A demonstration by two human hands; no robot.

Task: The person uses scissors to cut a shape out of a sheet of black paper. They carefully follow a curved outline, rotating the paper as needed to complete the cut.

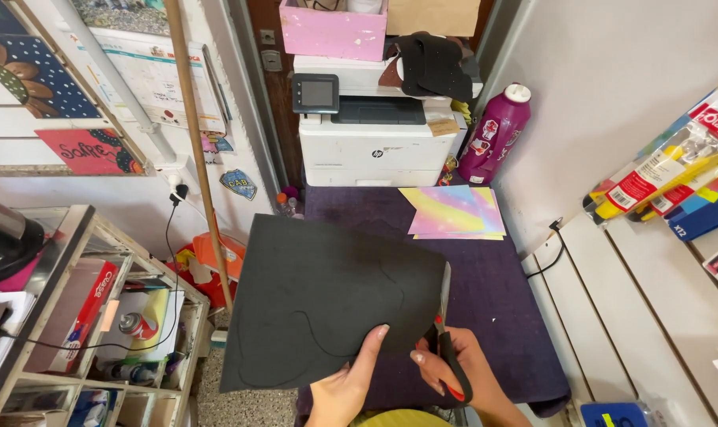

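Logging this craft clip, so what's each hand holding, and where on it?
Left hand pinches the black sheet at its bottom edge; right hand holds scissors by the handles.

Two bare hands, no sleeves

The left hand and right hand show bare forearms, unpainted fingernails and no rings or watch; a yellow-green garment shows just below both hands.

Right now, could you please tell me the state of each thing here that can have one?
black sheet: held up by left hand, curved line drawn on it
scissors: in right hand, blades at the sheet's right edge
printer: screen dark
purple bottle: upright, capped
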